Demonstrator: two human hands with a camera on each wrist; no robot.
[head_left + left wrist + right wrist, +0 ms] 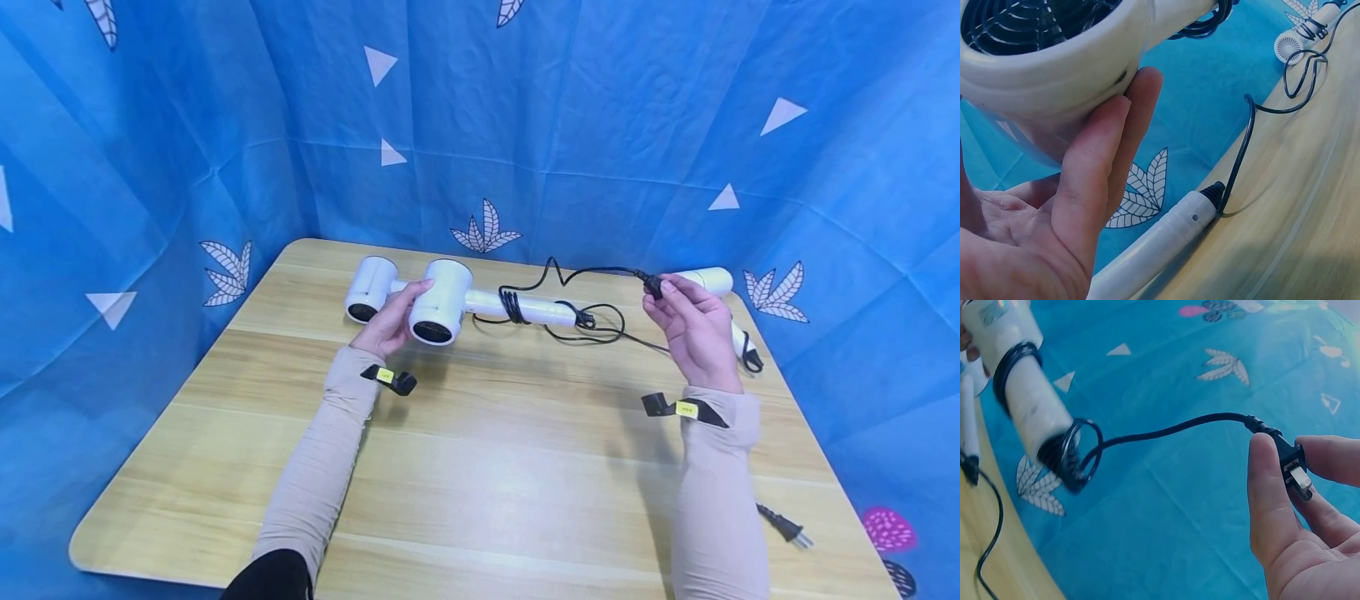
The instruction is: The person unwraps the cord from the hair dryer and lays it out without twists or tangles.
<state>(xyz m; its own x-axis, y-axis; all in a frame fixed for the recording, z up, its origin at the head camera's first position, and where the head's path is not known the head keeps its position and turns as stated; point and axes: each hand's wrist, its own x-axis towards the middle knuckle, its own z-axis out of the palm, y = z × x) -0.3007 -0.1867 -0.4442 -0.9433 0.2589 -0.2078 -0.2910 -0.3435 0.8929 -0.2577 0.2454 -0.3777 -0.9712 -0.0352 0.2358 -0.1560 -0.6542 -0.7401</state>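
My left hand [390,323] holds a white hair dryer [447,292] by its barrel, raised over the back of the table. In the left wrist view, its round grille [1035,25] faces the camera and the fingers rest along the barrel. The black cord [1007,375] is wound round the handle, with a loose stretch running off the handle's end. My right hand [697,333] pinches the plug [1291,459] at the end of this cord between thumb and fingers, prongs showing. A second white hair dryer [371,287] lies behind my left hand.
A third white hair dryer [708,282] lies at the back right, partly hidden by my right hand. Another black plug [787,529] lies near the table's right edge. Blue printed cloth [480,108] hangs round the wooden table [510,467].
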